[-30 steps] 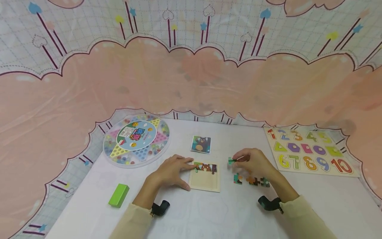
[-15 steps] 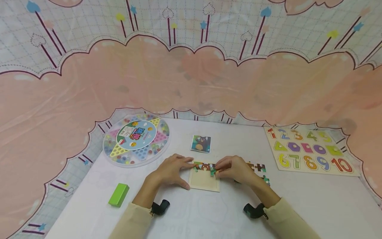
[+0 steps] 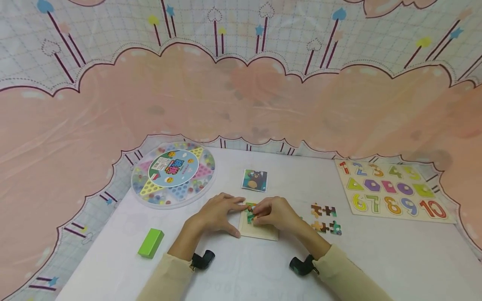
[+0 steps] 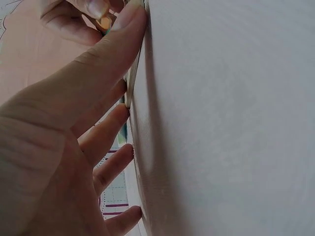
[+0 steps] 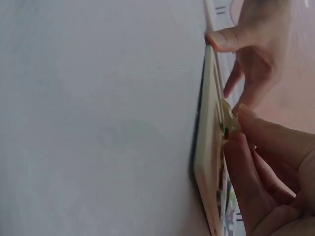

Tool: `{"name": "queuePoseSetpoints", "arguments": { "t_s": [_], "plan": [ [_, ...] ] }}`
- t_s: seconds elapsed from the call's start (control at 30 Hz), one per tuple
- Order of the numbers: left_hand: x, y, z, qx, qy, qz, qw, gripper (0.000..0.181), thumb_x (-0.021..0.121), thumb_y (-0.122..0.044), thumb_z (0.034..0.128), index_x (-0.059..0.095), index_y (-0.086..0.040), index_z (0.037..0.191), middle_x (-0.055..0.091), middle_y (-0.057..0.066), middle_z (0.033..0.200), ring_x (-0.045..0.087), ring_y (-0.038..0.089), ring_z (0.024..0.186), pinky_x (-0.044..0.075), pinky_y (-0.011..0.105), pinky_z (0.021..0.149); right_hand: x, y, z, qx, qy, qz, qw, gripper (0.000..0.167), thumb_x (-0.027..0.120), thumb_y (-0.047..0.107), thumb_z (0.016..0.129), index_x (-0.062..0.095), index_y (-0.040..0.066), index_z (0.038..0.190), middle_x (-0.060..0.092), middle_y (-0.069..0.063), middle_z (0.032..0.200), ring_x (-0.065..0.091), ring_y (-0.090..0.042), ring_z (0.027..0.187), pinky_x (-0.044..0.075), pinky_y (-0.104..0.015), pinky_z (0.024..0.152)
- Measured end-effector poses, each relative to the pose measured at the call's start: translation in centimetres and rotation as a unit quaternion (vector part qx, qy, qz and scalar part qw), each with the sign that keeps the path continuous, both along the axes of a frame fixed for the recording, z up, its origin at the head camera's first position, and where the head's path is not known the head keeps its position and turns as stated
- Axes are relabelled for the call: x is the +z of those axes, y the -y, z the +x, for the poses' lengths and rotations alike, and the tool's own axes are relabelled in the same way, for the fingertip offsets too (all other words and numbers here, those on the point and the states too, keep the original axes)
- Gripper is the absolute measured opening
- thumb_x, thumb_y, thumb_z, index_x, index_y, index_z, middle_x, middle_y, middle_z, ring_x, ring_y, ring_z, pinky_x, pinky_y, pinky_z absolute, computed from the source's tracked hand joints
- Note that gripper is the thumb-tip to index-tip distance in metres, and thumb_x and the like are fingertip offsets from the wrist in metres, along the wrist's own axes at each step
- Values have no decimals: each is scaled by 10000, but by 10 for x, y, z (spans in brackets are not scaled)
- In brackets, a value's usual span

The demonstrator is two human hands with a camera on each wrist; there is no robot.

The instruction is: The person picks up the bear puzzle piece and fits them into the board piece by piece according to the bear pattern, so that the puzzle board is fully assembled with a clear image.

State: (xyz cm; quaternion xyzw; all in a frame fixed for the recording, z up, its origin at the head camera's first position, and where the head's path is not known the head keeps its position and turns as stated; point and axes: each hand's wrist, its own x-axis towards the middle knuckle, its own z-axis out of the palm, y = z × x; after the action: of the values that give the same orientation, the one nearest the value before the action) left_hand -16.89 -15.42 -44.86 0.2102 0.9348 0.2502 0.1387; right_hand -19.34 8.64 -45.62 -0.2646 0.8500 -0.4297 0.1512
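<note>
I'd lower the puzzle piece [image 5: 229, 119] pinched in my right hand [image 3: 277, 214] level, my spread left hand [image 3: 217, 214] bracing the tray [image 3: 260, 233].

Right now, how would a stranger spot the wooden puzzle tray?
On the white table, find the left hand and right hand. The square, pale wooden puzzle tray lies between them, partly under the right, with the bear card beyond. Unlike the bigger number board, its near part is bare wood.

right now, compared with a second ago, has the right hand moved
Yes, left: against the bear card in the head view, the right hand went from well right of it to partly below it.
</note>
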Motion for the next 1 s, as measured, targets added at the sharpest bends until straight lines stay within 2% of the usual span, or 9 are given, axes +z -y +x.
{"name": "queuePoseSetpoints", "arguments": {
  "t_s": [0.27, 0.4, 0.63, 1.0],
  "plan": [
    [0, -1, 1, 53, 71, -53, 9999, 813, 925, -416, 687, 609, -288, 1425, 477, -86, 1598, 400, 259, 1468, 331, 578, 1213, -4, 11, 2, -355, -152, 247, 9990, 173, 864, 175, 801, 819, 97, 949, 795, -23, 891, 636, -21, 718, 518, -151, 628],
    [2, -1, 2, 45, 61, -70, 9999, 812, 927, -401, 691, 608, -280, 1428, 479, -78, 1597, 401, 252, 1468, 323, 577, 1219, -2, 15, 5, -414, -413, 366, 9976, 179, 879, 195, 784, 818, 91, 916, 758, -12, 862, 590, -24, 697, 485, -156, 604],
    [3, 0, 3, 35, 55, -71, 10000, 813, 927, -399, 693, 606, -278, 1430, 482, -70, 1596, 399, 252, 1474, 325, 580, 1217, 0, 19, 9, -454, -696, 603, 9947, 155, 880, 173, 779, 817, 93, 895, 763, -3, 855, 582, -37, 726, 470, -159, 622],
    [2, 0, 2, -25, -4, -76, 10000, 818, 924, -409, 692, 607, -257, 1431, 484, -58, 1597, 403, 263, 1473, 330, 589, 1210, 2, 21, 9, -501, -726, 749, 9933, 108, 876, 143, 778, 813, 103, 855, 708, 0, 949, 594, -89, 835, 471, -166, 674]
  ]
}}
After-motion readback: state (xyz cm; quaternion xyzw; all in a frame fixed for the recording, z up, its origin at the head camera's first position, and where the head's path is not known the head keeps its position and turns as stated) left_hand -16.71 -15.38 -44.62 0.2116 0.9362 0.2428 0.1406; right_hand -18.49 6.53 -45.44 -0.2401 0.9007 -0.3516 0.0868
